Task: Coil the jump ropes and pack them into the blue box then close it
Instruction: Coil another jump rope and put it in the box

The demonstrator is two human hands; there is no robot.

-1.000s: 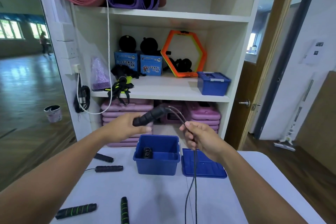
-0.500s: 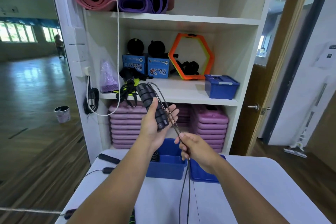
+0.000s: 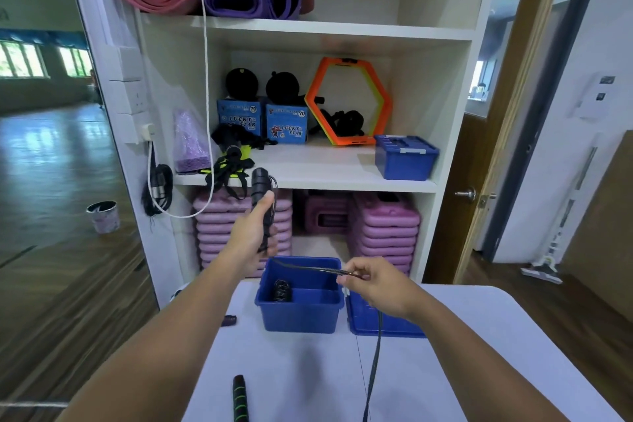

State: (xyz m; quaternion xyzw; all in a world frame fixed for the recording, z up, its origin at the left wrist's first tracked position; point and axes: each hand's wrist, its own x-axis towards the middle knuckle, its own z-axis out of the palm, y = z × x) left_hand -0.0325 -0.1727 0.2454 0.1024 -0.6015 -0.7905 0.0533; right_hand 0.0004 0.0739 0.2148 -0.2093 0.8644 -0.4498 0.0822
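Above the open blue box (image 3: 301, 313), at the table's (image 3: 308, 370) far end: one black jump rope (image 3: 308, 269), judged light, cord limp yet springy, handle (image 3: 259, 181) rigid. Left hand (image 3: 251, 233) curls round the upright handle; right hand (image 3: 376, 288) pinches the cord, slack trailing nearward. Anchor at the handle; loops may spring open.

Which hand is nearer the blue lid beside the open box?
Right. The right hand is over the blue lid, pinching the jump rope; the left hand is raised left of the blue box, gripping a handle.
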